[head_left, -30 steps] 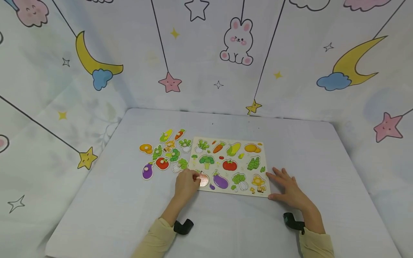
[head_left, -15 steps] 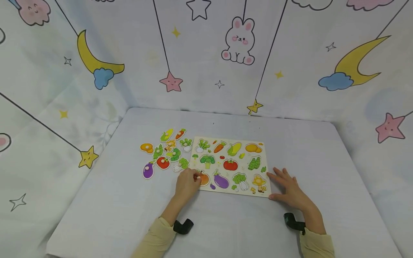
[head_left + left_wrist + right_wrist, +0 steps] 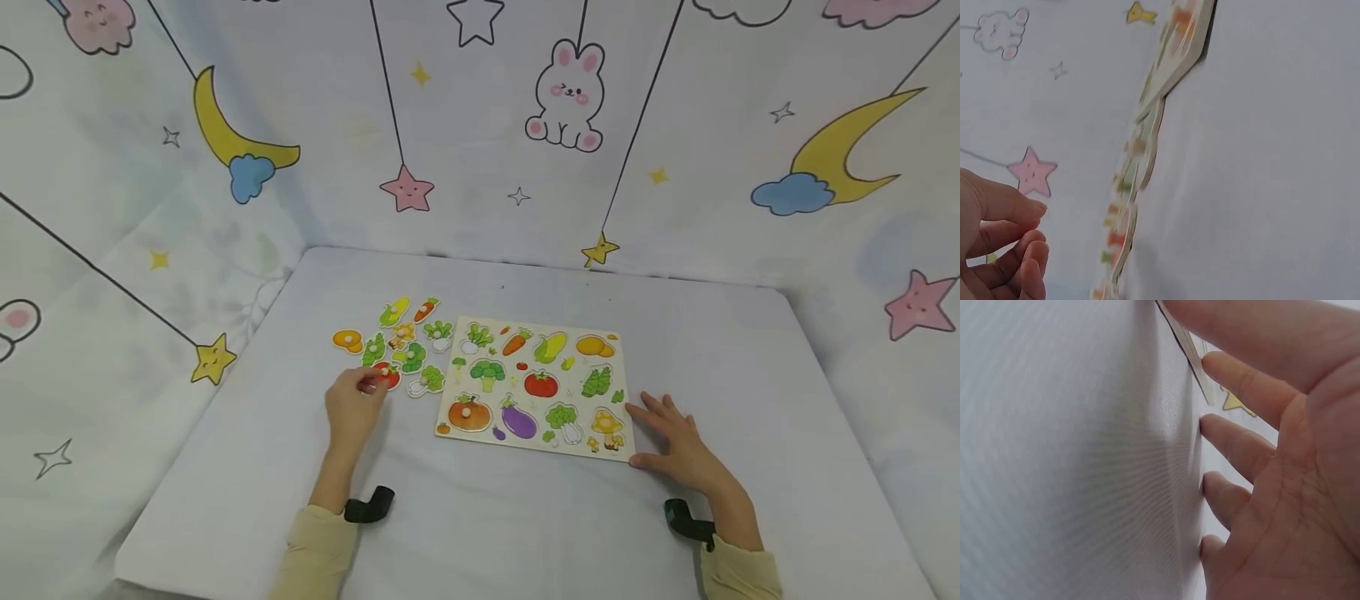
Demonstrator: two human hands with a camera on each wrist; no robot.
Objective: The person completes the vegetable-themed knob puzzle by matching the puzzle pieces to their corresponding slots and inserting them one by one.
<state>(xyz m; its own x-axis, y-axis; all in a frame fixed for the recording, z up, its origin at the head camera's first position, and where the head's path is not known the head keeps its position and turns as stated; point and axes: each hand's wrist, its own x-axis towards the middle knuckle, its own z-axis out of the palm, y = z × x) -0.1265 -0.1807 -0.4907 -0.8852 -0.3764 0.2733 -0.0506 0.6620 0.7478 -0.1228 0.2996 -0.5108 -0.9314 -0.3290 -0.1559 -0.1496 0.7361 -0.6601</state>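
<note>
The puzzle board (image 3: 572,390) lies flat on the table (image 3: 540,533), long axis left to right, its right end slightly nearer the person. The pumpkin piece (image 3: 478,417) sits in the near left corner, stem pointing away from the person. Since the earlier frame, the left hand (image 3: 351,408) has moved off it to the tomato piece (image 3: 392,377) — fingers loosely curled, nothing visible between them. The right hand (image 3: 678,450) is spread, gripping nothing, thumb touching the board. Board thin, pale; pieces knobbed, curved-edged.

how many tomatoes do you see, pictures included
3: the loose tomato by the left hand, the big tomato on the board, and the small tomato behind the big one's left side. The hand may hide others.
</note>
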